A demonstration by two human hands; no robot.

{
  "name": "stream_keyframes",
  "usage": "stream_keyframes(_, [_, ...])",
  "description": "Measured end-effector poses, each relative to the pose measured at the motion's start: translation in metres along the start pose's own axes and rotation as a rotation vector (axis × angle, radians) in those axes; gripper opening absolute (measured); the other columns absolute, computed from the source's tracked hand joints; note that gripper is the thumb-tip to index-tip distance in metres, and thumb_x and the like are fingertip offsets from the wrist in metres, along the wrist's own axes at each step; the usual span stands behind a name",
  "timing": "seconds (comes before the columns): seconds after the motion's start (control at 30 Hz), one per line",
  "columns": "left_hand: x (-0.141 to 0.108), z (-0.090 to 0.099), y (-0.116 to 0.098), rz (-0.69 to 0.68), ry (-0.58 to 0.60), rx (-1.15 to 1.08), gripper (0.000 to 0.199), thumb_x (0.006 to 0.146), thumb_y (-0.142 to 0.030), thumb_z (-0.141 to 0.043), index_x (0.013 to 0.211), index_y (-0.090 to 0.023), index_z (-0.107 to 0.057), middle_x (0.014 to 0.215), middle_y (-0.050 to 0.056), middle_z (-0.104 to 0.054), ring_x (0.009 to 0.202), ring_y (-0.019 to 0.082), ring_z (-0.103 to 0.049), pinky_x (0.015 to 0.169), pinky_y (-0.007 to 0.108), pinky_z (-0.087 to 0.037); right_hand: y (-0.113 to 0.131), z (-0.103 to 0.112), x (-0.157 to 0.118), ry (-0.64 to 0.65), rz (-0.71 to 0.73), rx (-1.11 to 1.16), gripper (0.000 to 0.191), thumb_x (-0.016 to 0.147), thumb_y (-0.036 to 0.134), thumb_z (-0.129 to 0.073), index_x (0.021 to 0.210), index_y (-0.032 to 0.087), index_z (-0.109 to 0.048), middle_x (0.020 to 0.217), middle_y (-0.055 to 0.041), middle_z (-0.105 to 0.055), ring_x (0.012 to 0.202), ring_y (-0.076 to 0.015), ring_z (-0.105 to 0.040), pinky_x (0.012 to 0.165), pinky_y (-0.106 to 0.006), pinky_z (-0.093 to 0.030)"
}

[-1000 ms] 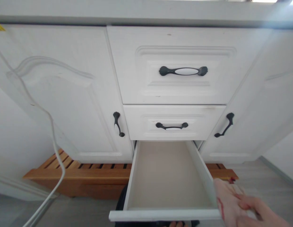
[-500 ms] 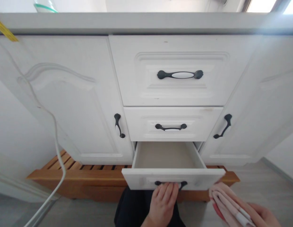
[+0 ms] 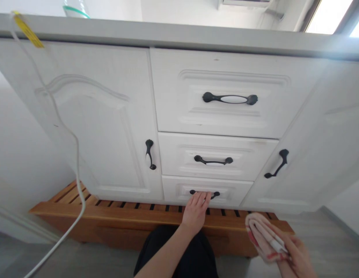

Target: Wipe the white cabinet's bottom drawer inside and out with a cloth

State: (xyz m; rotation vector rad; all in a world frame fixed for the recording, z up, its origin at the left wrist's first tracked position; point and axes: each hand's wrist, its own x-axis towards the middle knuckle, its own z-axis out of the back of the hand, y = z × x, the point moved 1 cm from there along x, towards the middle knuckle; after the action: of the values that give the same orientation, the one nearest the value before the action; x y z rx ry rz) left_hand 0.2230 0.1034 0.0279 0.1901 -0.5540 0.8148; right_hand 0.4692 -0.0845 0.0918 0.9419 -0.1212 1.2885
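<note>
My left hand (image 3: 196, 212) reaches forward, its fingers curled over the dark handle (image 3: 215, 195) of the bottom drawer (image 3: 236, 192). That drawer sits flush in the white cabinet, under the two other drawers. The middle of the handle is hidden by my fingers. At the lower right, my right hand (image 3: 298, 256) grips a folded cloth (image 3: 265, 239), pale pink with red and white patches. The cloth is held in the air, apart from the cabinet.
A slatted wooden bench (image 3: 121, 216) runs along the cabinet's foot, before my knees. Cabinet doors with dark handles flank the drawers. A white cable (image 3: 77, 162) hangs down at left beside a yellow tag (image 3: 29, 31). A clear container (image 3: 76, 9) stands on the countertop (image 3: 179, 36).
The bottom drawer has gone from pulled out to pushed in, my left hand moving forward with it. My right hand has shifted slightly left with the cloth. The view has tilted.
</note>
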Motion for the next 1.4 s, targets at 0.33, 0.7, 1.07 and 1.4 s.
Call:
stream_keyframes(0.33, [-0.149, -0.047, -0.017, 0.429, -0.048, -0.145, 0.061, 0.089, -0.012, -0.044, 0.148, -0.025, -0.051, 0.153, 0.010, -0.052, 0.139, 0.025, -0.051, 0.111, 0.040, -0.051, 0.007, -0.129, 0.108, -0.361, 0.022, 0.004, 0.059, 0.086, 0.020, -0.044, 0.144, 0.017, -0.050, 0.134, -0.0201, -0.045, 0.125, -0.0373, -0.042, 0.102, -0.062, -0.040])
stream_keyframes(0.7, [-0.198, -0.076, -0.028, 0.811, -0.190, -0.431, 0.046, 0.096, -0.030, -0.042, 0.134, -0.016, -0.064, 0.140, 0.018, -0.059, 0.132, 0.029, -0.055, 0.113, 0.048, -0.048, 0.184, -0.209, 0.082, 0.019, 0.425, -0.147, 0.057, 0.087, 0.012, -0.062, 0.137, 0.040, -0.058, 0.119, -0.0080, -0.059, 0.105, -0.0289, -0.045, 0.091, -0.050, -0.036])
stream_keyframes(1.07, [-0.201, -0.071, -0.026, 0.831, -0.222, -0.499, 0.044, 0.099, -0.030, -0.039, 0.134, -0.017, -0.062, 0.141, 0.017, -0.056, 0.134, 0.027, -0.053, 0.114, 0.049, -0.047, 0.237, -0.250, 0.090, 0.312, 0.855, -0.112, 0.026, 0.104, 0.028, -0.048, 0.127, 0.027, -0.059, 0.124, -0.0013, -0.067, 0.115, -0.0195, -0.048, 0.088, -0.039, -0.037])
stream_keyframes(1.4, [-0.197, -0.064, -0.027, 0.864, -0.211, -0.531, 0.046, 0.099, -0.034, -0.040, 0.134, -0.015, -0.063, 0.142, 0.018, -0.057, 0.135, 0.028, -0.053, 0.116, 0.050, -0.044, 0.124, -0.180, 0.099, 0.180, 0.781, -0.292, 0.035, 0.093, 0.016, -0.063, 0.123, 0.033, -0.066, 0.105, 0.0010, -0.072, 0.101, -0.0205, -0.052, 0.085, -0.039, -0.032])
